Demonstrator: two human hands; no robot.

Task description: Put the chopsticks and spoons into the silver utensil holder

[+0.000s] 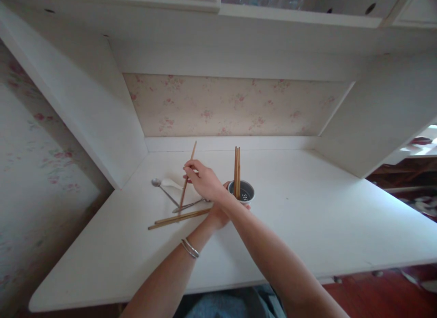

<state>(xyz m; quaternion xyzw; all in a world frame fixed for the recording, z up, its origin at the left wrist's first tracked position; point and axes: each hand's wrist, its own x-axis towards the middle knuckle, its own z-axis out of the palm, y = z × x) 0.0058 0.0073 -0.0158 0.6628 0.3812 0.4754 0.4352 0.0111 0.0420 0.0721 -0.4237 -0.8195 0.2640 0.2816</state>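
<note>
My right hand (204, 179) reaches across to the left and pinches one wooden chopstick (190, 163), which stands tilted with its lower tip on the white desk (307, 217). My left hand (218, 216), with bangles on the wrist, lies under the right forearm; its fingers show on both sides of a small grey holder (246, 191), wrapped round it. Two chopsticks (236, 165) stand upright in the holder. Two more chopsticks (174, 219) lie flat on the desk near the left hand.
A metal spoon (161, 186), a white spoon (171, 183) and another metal utensil (187, 206) lie left of the holder. White side panels close in the desk left and right, with flowered wallpaper behind and a shelf overhead.
</note>
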